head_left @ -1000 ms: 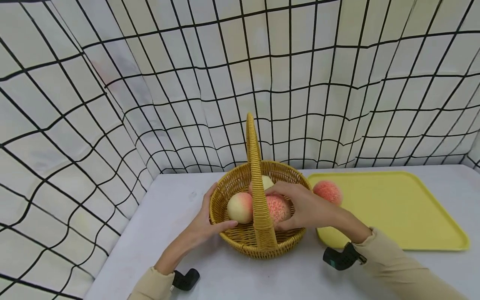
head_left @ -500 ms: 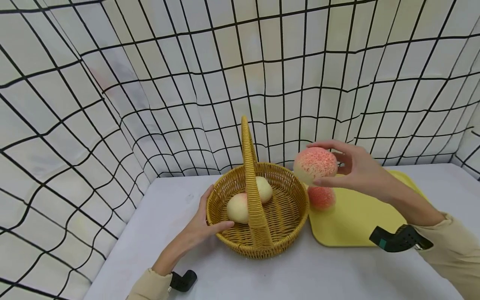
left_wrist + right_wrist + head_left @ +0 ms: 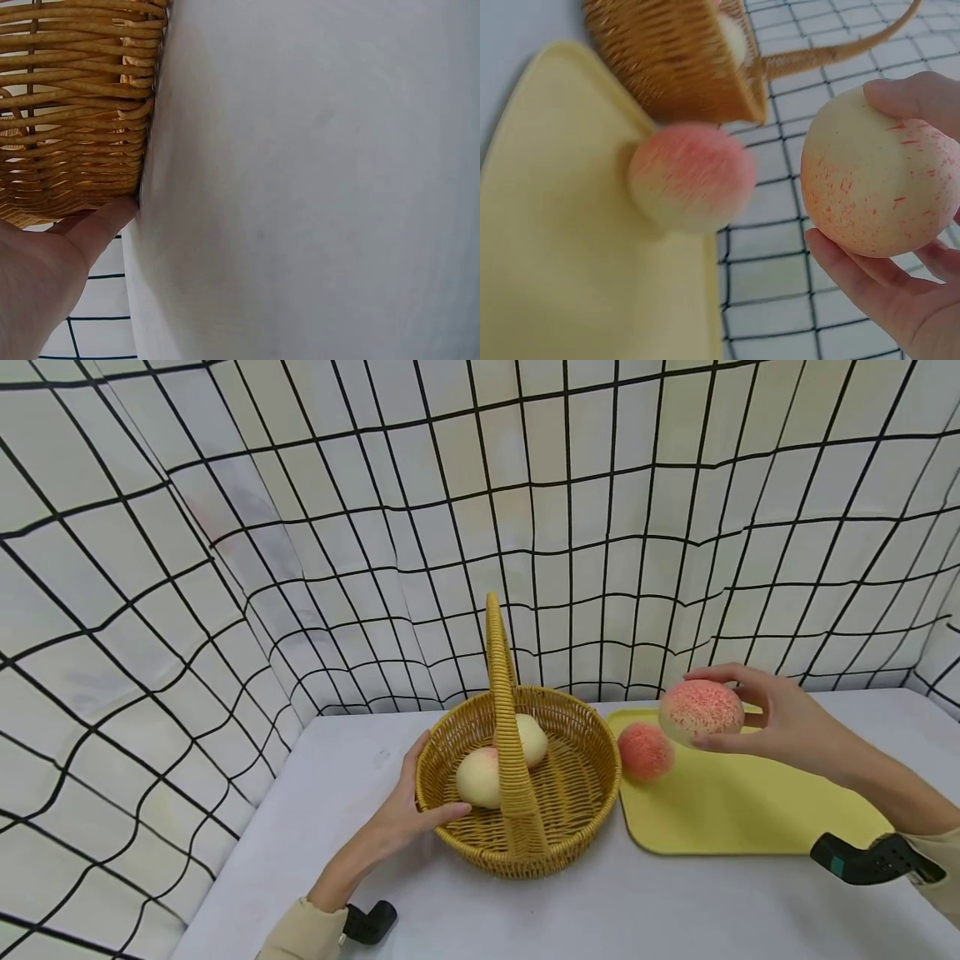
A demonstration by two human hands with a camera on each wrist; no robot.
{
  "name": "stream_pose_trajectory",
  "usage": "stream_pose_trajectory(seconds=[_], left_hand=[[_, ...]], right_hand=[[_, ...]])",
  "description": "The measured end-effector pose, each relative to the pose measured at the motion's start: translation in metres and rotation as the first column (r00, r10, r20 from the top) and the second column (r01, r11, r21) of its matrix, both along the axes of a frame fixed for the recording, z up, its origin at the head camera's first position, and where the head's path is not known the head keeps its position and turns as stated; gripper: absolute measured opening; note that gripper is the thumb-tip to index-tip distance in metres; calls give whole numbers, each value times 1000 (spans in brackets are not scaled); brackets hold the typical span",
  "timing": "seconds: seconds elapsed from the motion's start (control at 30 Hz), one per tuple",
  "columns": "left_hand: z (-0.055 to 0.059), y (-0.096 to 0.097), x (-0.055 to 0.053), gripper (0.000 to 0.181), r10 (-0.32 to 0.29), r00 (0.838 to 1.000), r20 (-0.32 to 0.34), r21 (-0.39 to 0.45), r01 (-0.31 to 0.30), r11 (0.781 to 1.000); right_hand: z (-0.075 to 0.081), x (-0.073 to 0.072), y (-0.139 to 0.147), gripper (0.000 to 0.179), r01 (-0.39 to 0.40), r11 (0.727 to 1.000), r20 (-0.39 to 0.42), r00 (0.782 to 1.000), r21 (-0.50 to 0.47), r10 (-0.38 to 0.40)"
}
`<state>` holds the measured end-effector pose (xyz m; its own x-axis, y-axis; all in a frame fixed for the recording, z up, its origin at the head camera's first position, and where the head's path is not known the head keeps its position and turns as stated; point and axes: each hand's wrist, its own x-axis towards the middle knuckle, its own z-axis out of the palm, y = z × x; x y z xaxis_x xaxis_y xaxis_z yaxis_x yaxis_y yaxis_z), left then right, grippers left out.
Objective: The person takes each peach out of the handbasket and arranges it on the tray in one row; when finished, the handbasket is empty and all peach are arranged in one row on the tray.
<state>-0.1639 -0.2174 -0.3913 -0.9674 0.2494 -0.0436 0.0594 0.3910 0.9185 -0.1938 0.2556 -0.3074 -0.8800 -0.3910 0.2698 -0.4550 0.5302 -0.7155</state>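
Observation:
My right hand holds a pink-and-cream peach between thumb and fingers, raised over the yellow tray. In the right wrist view the held peach shows its cream side with red flecks. Another peach, pinker on top, rests on the tray's left end, beside the basket. At the left rim of the brown wicker basket, my left hand grips with its thumb over the edge and its fingers along the outside. Two pale peaches lie inside, partly hidden behind the upright handle.
A white table bears the basket and tray. Behind and to the left, white walls with a black grid net rise from the table's edges. The tall handle arches over the middle of the basket.
My right hand has lifted a peach out of the basket and carried it right, over the tray. My left hand has stayed at the basket's rim.

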Motion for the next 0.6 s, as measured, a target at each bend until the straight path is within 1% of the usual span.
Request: stream_pose_trajectory(seconds=[0.03, 0.17, 0.27, 0.33, 0.47, 0.6], left_hand=[[0, 0, 0, 122, 0, 1000, 1, 0, 0, 1000], [-1, 1, 0, 122, 6, 1000, 6, 2, -6, 1000], [-2, 1, -1, 123, 5, 1000, 5, 2, -5, 1000], [-3, 1, -2, 123, 4, 1000, 4, 3, -4, 1000], [-3, 1, -2, 123, 2, 1000, -1, 1, -2, 1000], [-3, 1, -3, 123, 2, 1000, -5, 3, -1, 1000]], right_hand=[[-6, -2, 4, 68, 1, 1000, 7, 1000, -2, -1], [-30, -10, 17, 68, 75, 996, 48, 996, 45, -77], [-47, -14, 25, 70, 136, 986, 63, 988, 99, -142], [-57, -16, 27, 72, 158, 980, 68, 984, 119, -167], [-72, -18, 26, 74, 177, 975, 86, 978, 135, -189], [-79, -21, 22, 73, 165, 976, 83, 980, 144, -178]])
